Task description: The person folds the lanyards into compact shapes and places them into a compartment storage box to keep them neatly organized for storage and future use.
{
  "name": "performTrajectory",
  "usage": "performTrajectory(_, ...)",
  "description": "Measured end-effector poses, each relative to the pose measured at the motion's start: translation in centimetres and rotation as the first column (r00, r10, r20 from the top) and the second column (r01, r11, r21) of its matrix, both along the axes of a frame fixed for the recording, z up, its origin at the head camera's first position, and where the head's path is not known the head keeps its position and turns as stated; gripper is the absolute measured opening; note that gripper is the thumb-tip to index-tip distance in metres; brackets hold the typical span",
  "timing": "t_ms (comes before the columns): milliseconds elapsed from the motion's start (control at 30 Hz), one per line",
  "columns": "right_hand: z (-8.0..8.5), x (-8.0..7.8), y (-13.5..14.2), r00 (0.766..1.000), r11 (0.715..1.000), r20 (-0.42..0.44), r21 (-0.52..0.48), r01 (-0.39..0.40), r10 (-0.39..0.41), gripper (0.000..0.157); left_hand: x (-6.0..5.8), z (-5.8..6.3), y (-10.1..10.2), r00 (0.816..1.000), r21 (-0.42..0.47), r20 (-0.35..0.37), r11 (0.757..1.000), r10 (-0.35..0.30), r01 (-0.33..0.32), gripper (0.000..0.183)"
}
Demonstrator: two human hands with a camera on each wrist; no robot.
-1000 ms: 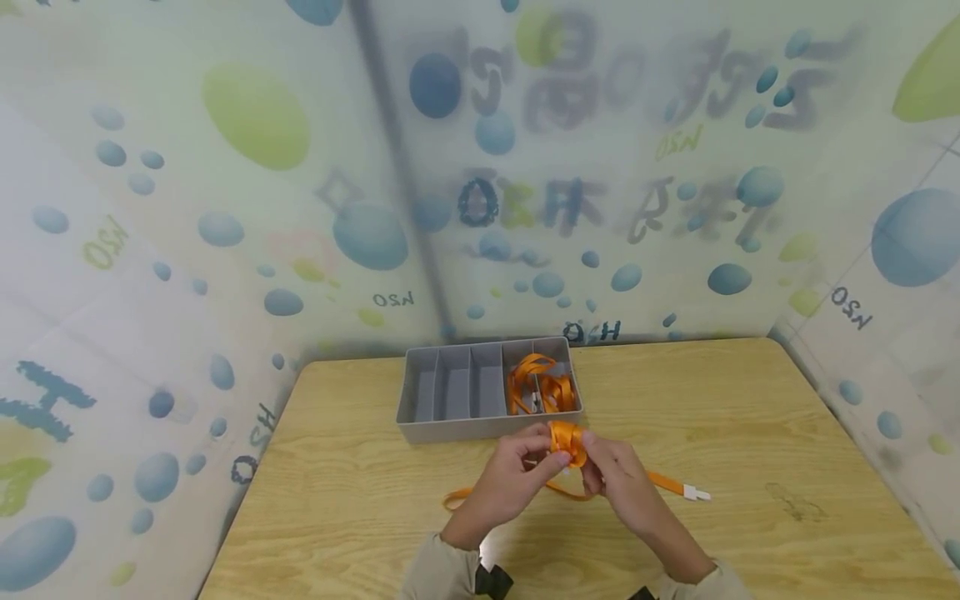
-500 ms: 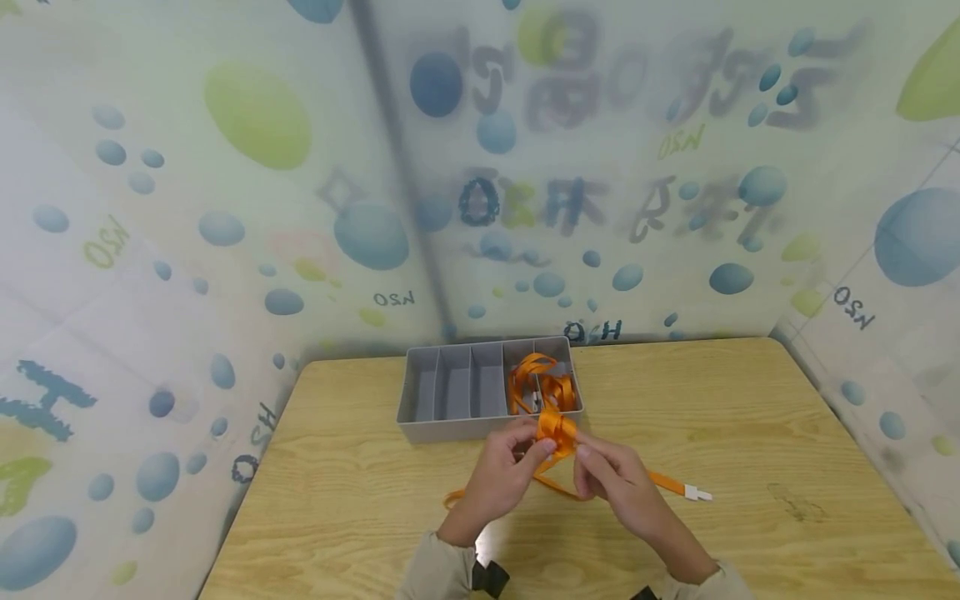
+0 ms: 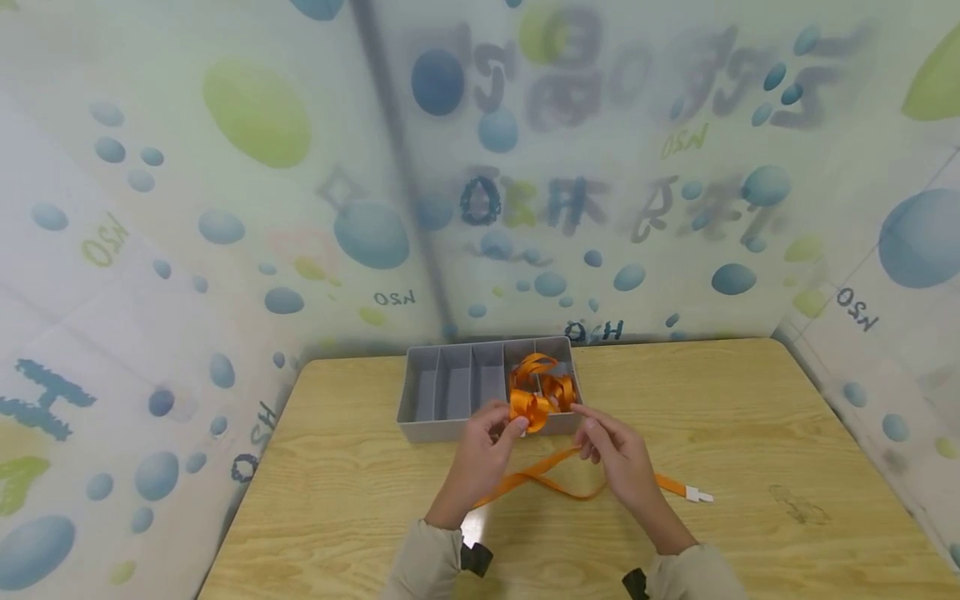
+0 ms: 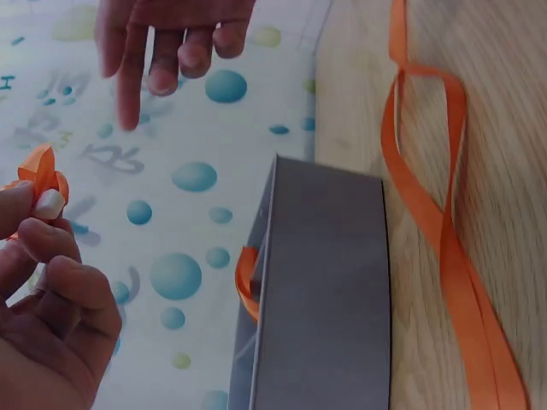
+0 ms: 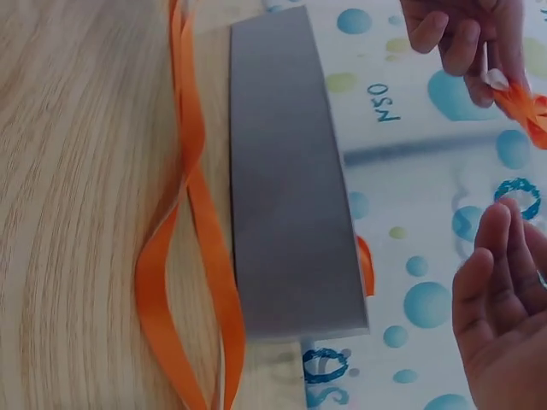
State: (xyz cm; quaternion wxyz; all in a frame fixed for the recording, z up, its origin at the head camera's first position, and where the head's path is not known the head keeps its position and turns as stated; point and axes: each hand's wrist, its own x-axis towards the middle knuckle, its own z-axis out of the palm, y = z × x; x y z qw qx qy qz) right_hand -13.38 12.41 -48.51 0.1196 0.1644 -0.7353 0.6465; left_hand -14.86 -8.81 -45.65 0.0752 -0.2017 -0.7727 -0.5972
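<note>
A coiled orange lanyard (image 3: 529, 410) is pinched between the thumb and fingers of my left hand (image 3: 483, 450), held up at the front wall of a grey divided box (image 3: 442, 431). Its white end piece (image 4: 49, 204) pokes out by the fingertips in the left wrist view. To the right, my right hand (image 3: 617, 457) is in the air, apart from the coil. Its fingers are loosely extended with nothing in them, as the right wrist view shows. Below both hands another orange lanyard (image 3: 542, 473) lies loose on the table, partly hidden by the forearms.
Orange lanyards (image 3: 558, 390) fill the two right compartments of the box; the three left compartments show bare floors. A white clip (image 3: 697, 495) ends the loose lanyard at right. Behind the wooden table (image 3: 750, 417) stands a patterned wall (image 3: 645, 308).
The left hand has carried the coiled lanyard left and up toward the box. The right hand has let go of the coil, and the two hands are now farther apart.
</note>
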Motion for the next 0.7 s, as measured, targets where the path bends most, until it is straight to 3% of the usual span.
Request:
performTrajectory(167, -1.0, -1.5, 0.3, 0.995, 0.996, 0.029, -0.013, 0.092, -0.091, 0.027, -0.2, 1.3, -0.8, 0.998, -0.034, -0.009, 0.997, 0.065, -0.065, 0.015)
performTrajectory(233, -1.3, -2.0, 0.5, 0.991, 0.993, 0.054, -0.019, 0.12, -0.119, 0.026, -0.5, 1.3, -1.1, 0.996, -0.045, 0.009, 0.995, 0.093, -0.092, 0.016)
performTrajectory(467, -2.3, -3.2, 1.0, 0.978, 0.984, 0.108, 0.015, 0.178, -0.178, 0.026, -3.0, -2.7, -2.4, 0.976, -0.052, -0.046, 0.975, 0.213, -0.216, 0.027)
performTrajectory(700, -3.2, -4.0, 1.2, 0.952, 0.964, 0.186, 0.156, 0.217, -0.244, 0.031, -4.5, -4.2, -3.2, 0.953, -0.059, -0.013, 0.951, 0.302, -0.302, 0.02)
